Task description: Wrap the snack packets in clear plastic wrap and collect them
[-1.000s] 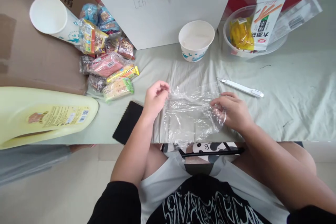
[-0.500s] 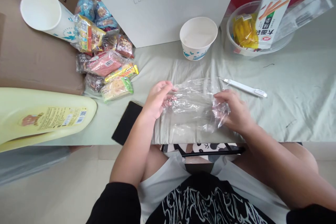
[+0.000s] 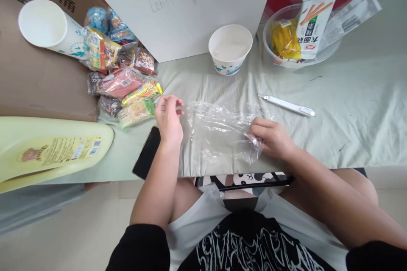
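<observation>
A clear plastic bag (image 3: 219,135) lies spread on the cloth-covered table in front of me. My right hand (image 3: 270,137) is closed on its bunched right end. Off the bag's left edge, my left hand (image 3: 170,116) is held with loosely bent fingers apart and nothing in them. It is nearest to a green-ended wrapped cracker pack (image 3: 136,112) and a yellow snack bar (image 3: 143,92). A black phone (image 3: 148,152) lies partly under my left forearm. Beyond my right hand rests a white utility knife (image 3: 288,105).
Behind the bag stands a white paper bowl (image 3: 230,48) against a white box (image 3: 181,12). A clear plastic tub (image 3: 302,64) with snack packs is at the back right. On the left are a tipped paper bucket (image 3: 43,23), wrapped snacks (image 3: 122,82) and a pale yellow bottle (image 3: 57,148).
My left hand has let go of the plastic bag and moved left toward the snacks. The bag now lies flatter, with my right hand still on its right end. The view has shifted slightly.
</observation>
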A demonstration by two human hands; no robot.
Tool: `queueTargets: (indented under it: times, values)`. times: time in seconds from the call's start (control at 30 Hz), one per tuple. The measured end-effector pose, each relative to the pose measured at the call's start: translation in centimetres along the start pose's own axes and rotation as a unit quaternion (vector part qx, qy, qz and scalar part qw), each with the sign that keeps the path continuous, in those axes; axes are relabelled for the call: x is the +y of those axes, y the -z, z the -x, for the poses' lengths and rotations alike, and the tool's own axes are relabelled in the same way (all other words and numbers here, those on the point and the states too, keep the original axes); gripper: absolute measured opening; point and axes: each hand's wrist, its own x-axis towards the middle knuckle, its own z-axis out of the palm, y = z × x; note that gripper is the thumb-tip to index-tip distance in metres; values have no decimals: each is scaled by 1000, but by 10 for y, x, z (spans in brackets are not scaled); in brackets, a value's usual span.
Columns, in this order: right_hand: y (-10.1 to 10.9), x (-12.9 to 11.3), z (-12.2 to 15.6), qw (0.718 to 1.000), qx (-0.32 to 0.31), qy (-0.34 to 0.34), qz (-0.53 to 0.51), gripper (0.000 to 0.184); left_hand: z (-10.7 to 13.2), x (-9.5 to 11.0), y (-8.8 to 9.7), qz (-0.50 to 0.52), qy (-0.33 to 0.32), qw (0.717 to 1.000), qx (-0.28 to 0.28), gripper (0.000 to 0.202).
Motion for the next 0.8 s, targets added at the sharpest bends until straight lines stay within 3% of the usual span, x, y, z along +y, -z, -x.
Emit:
queueTargets:
  times: [0.13, 0.27, 0.37, 0.5, 0.6, 0.67, 0.8]
  values:
    - [-1, -1, -3, 997, -60, 50, -16, 23, 3, -7, 2, -129, -52, 982, -131, 18]
    - [-4, -3, -3, 991, -112, 69, -16, 26, 7, -8, 1, -207, -93, 954, -197, 31]
    - [-6, -3, -2, 989, -135, 60, -15, 24, 11, -3, 0, -249, -62, 936, -239, 36]
    - [-7, -2, -1, 988, -148, 46, -16, 22, 17, 5, 1, -351, 2, 885, -307, 36]
    - [-7, -2, -1, 986, -159, 34, -19, 21, 19, 7, 1, -257, 102, 901, -335, 33]
    - [-7, -3, -1, 985, -167, 29, -19, 20, 18, 3, -1, -181, 123, 922, -319, 28]
    - [-7, -4, -1, 985, -173, 19, -15, 20, 13, -9, -5, -117, 18, 959, -257, 33]
